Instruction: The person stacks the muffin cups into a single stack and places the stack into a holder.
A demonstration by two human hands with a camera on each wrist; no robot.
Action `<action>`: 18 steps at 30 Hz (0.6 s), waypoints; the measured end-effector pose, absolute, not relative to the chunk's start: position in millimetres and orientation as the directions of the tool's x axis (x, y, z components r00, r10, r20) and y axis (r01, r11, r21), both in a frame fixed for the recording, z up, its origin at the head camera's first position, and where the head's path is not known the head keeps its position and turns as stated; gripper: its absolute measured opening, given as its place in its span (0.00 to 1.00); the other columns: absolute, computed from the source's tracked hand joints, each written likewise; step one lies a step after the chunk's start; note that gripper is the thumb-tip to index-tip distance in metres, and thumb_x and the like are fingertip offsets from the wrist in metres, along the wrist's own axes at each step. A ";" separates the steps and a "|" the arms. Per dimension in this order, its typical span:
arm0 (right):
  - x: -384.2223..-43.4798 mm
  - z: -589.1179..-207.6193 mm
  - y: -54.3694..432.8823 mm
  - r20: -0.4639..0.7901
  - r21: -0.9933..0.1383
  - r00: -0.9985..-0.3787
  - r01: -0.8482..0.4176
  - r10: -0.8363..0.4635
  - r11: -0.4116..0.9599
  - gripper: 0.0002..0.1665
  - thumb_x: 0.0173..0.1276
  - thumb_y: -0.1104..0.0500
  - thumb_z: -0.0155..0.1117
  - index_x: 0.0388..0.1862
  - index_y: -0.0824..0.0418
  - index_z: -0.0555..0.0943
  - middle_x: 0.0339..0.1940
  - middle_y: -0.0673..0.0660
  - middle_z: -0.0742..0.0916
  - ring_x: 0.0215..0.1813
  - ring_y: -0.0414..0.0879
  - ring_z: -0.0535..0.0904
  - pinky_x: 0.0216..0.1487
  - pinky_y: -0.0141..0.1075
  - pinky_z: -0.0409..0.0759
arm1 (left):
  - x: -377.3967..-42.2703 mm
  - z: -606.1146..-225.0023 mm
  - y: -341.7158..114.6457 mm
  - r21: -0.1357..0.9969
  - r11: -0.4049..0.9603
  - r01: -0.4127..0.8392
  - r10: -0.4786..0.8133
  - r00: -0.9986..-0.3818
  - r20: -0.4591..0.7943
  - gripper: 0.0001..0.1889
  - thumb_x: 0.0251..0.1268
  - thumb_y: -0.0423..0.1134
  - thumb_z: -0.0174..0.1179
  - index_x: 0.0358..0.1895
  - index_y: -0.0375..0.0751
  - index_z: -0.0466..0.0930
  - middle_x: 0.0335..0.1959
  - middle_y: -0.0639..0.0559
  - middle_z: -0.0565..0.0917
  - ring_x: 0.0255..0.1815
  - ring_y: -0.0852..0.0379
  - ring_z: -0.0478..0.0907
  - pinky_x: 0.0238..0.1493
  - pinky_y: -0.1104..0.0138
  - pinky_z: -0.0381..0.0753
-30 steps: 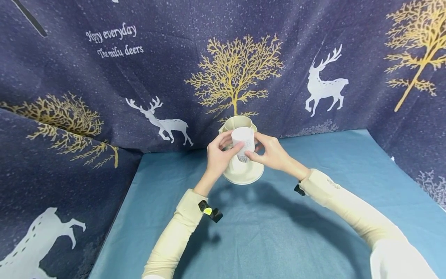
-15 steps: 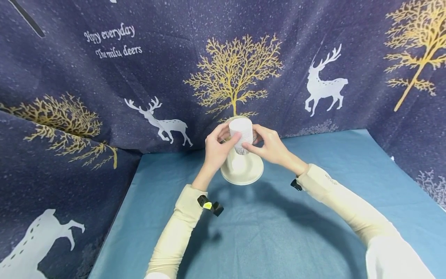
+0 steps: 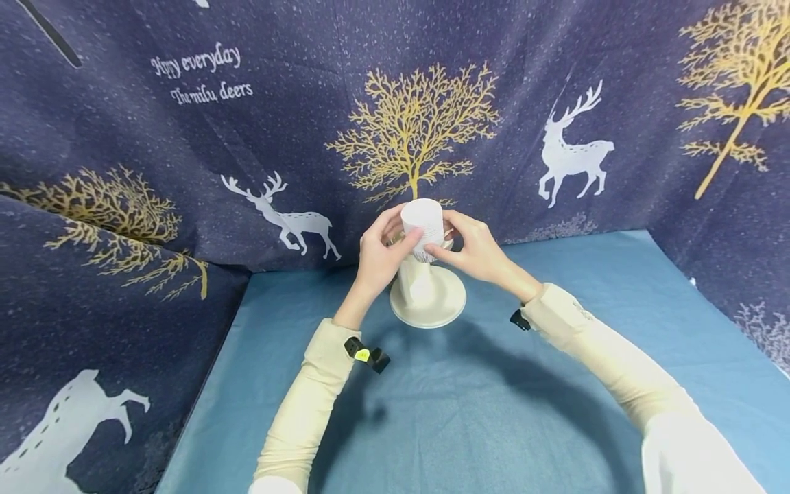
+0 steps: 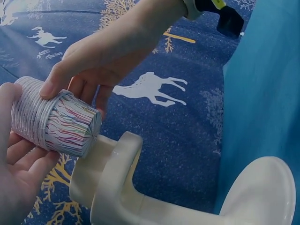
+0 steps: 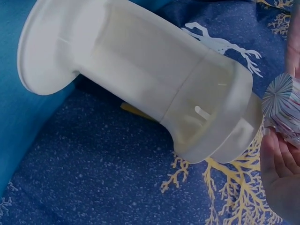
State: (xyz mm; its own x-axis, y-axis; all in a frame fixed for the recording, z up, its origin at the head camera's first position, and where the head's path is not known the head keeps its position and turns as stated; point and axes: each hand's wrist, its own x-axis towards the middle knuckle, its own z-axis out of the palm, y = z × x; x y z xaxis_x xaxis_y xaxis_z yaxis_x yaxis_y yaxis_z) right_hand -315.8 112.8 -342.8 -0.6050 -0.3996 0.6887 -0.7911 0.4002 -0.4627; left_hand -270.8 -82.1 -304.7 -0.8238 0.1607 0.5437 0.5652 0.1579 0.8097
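Observation:
A nested stack of white paper cups (image 3: 420,216) with thin coloured lines is held in the air between both hands. My left hand (image 3: 379,254) grips the stack's left side, its thumb across the front. From the right, my right hand (image 3: 472,250) holds the same stack with thumb and fingers around it. In the left wrist view, the base of the lowest cup (image 4: 77,124) points toward the top of a cream plastic stand (image 4: 112,180). The stand's thick column (image 5: 140,61) and round foot show in the right wrist view. My hands partly hide its top in the head view.
The stand's round foot (image 3: 428,312) sits on a blue cloth-covered table (image 3: 444,412), near its back edge. Behind rises a dark blue fabric backdrop (image 3: 278,137) printed with deer and golden trees. Black devices (image 3: 367,353) are strapped at the wrists.
Both hands have raised the cup stack and carried it slightly left and away, over the stand's top. More of the stand's column and foot now shows below them.

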 end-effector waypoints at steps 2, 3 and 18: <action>-317.0 -341.8 112.7 0.691 -0.462 -0.605 -0.791 -0.396 0.402 0.30 0.61 0.59 0.71 0.61 0.67 0.73 0.41 0.61 0.85 0.40 0.49 0.82 0.41 0.47 0.82 | -274.9 -305.2 -83.4 0.810 0.154 0.566 0.180 -0.822 0.540 0.24 0.65 0.30 0.61 0.64 0.29 0.69 0.59 0.34 0.78 0.61 0.42 0.77 0.60 0.54 0.77; -317.5 -340.9 112.5 0.693 -0.462 -0.605 -0.791 -0.393 0.402 0.31 0.61 0.59 0.71 0.61 0.67 0.73 0.42 0.61 0.85 0.40 0.50 0.82 0.41 0.47 0.82 | -277.0 -305.1 -84.0 0.809 0.152 0.568 0.188 -0.820 0.540 0.24 0.65 0.30 0.60 0.64 0.29 0.69 0.60 0.34 0.78 0.61 0.42 0.76 0.60 0.55 0.76; -325.1 -326.9 108.2 0.695 -0.479 -0.620 -0.777 -0.364 0.408 0.31 0.62 0.59 0.70 0.62 0.66 0.73 0.44 0.62 0.84 0.42 0.54 0.82 0.44 0.48 0.82 | -312.7 -314.7 -84.3 0.771 0.120 0.626 0.166 -0.778 0.606 0.25 0.66 0.34 0.61 0.65 0.34 0.69 0.62 0.38 0.77 0.63 0.47 0.76 0.64 0.68 0.73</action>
